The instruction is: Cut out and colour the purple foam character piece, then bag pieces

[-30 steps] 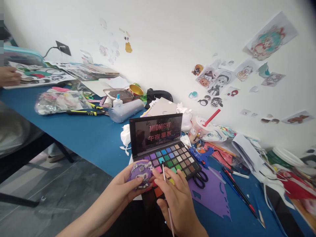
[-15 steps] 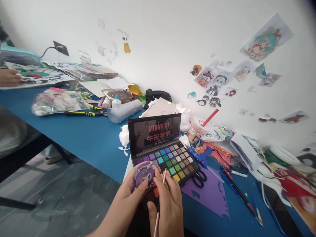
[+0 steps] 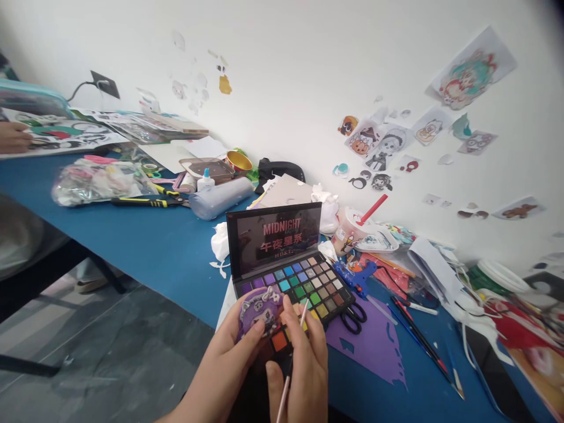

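A purple round piece with a raised cartoon face [image 3: 261, 310] is gripped in my left hand [image 3: 233, 352], the thumb pressed on its front. My right hand [image 3: 304, 364] is closed around a thin pale-handled brush [image 3: 285, 395], which slants up between the fingers. Its upper end stands over the yellow pans. Beneath both hands lies an open makeup palette [image 3: 326, 294] with many coloured pans, its dark lid raised and lettered "MIDNIGHT". The hands cover the palette's near left pans.
Black scissors [image 3: 353, 319] and a blue glue gun [image 3: 356, 276] lie right of the palette. A cup with a red straw [image 3: 350, 235] stands behind. Purple sheet [image 3: 374, 346], brushes [image 3: 429, 346] and a phone [image 3: 496, 376] are at right. Another person's hand [image 3: 15, 137] is far left.
My right hand's fingers have shifted slightly right and the brush leans more to the right, uncovering orange and yellow pans. The left hand keeps its hold; the view has shifted slightly.
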Tool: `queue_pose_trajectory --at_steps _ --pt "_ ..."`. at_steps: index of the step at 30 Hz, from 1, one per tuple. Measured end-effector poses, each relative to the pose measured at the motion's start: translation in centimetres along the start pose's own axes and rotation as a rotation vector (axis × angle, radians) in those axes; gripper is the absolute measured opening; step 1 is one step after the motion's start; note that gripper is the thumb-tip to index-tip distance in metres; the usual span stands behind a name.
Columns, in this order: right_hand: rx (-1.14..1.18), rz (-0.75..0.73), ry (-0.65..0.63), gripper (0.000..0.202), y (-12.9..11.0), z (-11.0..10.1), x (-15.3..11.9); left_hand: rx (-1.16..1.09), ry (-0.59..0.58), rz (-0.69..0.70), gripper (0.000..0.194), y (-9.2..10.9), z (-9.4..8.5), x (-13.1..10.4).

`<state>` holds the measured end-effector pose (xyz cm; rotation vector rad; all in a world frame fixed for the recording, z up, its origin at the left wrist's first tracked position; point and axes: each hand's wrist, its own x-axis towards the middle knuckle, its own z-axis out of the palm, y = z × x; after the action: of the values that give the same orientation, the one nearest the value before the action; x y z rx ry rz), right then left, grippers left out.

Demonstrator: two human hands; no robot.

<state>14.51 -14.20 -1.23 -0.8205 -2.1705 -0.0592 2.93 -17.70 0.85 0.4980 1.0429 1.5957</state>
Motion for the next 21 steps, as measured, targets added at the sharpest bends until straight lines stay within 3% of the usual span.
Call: queue_pose_trajectory --at_steps 3,10,21 --pt "-0.049 -0.050 -0.027 0.055 0.3 -0.2 0.4 -0.053 -0.027 -0.049 0.049 0.2 0.3 0.0" --pt "-0.049 0.001 -0.020 0.054 0.4 -0.1 -0.3 -0.127 -0.040 -0.101 0.048 0.6 0.7 -0.1" --pt "-0.033 -0.031 0.043 0.040 2.0 -1.2 -0.8 -0.256 -0.101 -0.150 0.041 0.9 -0.1 -0.1"
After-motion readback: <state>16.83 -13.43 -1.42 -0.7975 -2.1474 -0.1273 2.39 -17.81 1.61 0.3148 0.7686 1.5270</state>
